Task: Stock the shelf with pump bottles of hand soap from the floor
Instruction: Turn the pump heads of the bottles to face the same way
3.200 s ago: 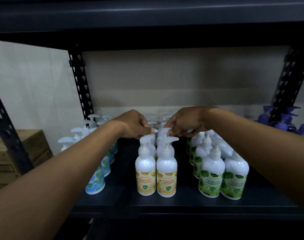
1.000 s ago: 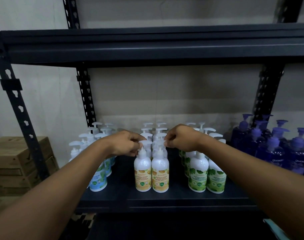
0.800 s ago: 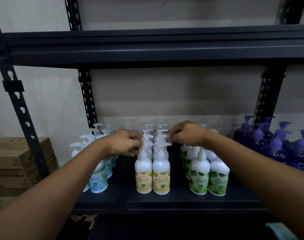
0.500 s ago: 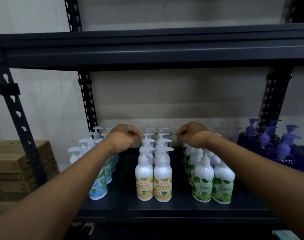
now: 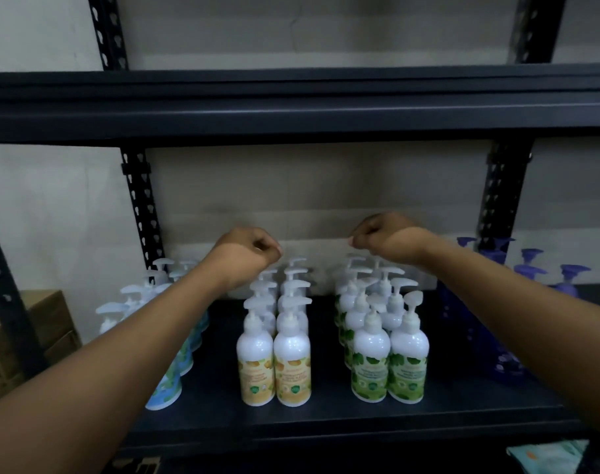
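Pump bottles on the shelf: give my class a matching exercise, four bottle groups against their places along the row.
Column A
1. blue-label bottles
2. yellow-label bottles
3. green-label bottles
4. purple bottles

Column B
a. far right
b. just left of centre
c. far left
d. just right of centre

Pairs: 1-c, 2-b, 3-d, 4-a

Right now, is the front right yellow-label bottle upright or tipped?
Upright: the yellow-label bottle stands flat on the shelf, pump on top, untouched.
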